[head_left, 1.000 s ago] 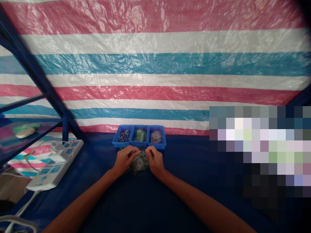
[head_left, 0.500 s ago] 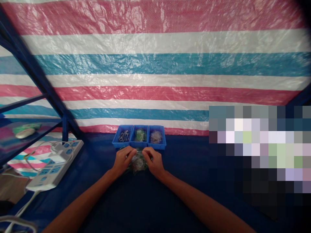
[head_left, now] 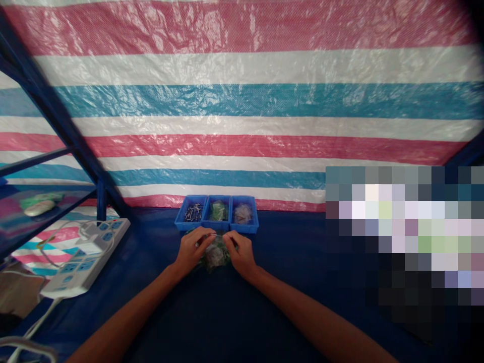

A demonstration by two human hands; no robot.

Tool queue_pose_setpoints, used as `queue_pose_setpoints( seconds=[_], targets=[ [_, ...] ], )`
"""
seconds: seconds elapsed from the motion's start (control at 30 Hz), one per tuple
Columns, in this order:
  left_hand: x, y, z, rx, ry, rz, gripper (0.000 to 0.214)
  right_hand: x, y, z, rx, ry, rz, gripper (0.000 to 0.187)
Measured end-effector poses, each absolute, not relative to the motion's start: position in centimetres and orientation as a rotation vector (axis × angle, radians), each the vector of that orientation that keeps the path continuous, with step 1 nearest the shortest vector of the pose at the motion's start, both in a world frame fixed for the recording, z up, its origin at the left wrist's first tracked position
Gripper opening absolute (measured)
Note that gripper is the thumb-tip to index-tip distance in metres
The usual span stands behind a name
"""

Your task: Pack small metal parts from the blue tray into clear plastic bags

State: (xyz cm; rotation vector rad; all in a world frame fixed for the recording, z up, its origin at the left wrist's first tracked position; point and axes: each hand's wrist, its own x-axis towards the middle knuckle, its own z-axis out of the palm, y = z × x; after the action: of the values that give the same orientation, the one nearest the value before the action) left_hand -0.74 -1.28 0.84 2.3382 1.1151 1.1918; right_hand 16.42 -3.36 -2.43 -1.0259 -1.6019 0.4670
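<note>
My left hand (head_left: 193, 249) is closed in a pinch, with a thin, pale sliver (head_left: 215, 235) showing at its fingertips; its kind is too small to make out. Across a narrow gap, my right hand (head_left: 239, 252) also pinches, and whatever lies between its fingers is hidden. Under and between both hands sits a heap of clear and green plastic (head_left: 216, 256) on the dark blue tabletop (head_left: 212, 317). Just beyond are three joined blue bins: the left bin (head_left: 179, 222) has small metal pins, the middle bin (head_left: 215, 228) green packets, the right bin (head_left: 255, 219) clear, pale pieces.
A white power strip (head_left: 81, 267) with plugs and cables lies at the left. Blue frame bars (head_left: 68, 126) rise beside it, near a shelf holding a green-and-white bundle (head_left: 41, 204). A striped plastic sheet (head_left: 242, 101) hangs behind. The right side is pixelated.
My fingertips have shifted slightly; the left hand's fingers now reach a little further right, and the pale sliver shows at them. The bins and plastic heap stay in place.
</note>
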Motion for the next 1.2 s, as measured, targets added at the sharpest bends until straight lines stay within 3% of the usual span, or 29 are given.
queue_pose_setpoints(
  seconds=[0.47,0.83,1.2],
  targets=[
    [-0.9,-1.6,1.0,2.322,1.091,1.031,0.039,16.6,-3.3,-2.7,-1.02,-1.651,0.479,0.044],
    [-1.9,2.0,0.0,1.072,1.046,1.296,0.033,16.5,-3.3,-2.7,-0.99,-1.644,0.509,0.043],
    [-3.0,3.0,-0.1,0.911,1.158,1.309,0.044,16.4,-3.2,-2.9,-0.987,-1.652,0.512,0.042]
  ],
)
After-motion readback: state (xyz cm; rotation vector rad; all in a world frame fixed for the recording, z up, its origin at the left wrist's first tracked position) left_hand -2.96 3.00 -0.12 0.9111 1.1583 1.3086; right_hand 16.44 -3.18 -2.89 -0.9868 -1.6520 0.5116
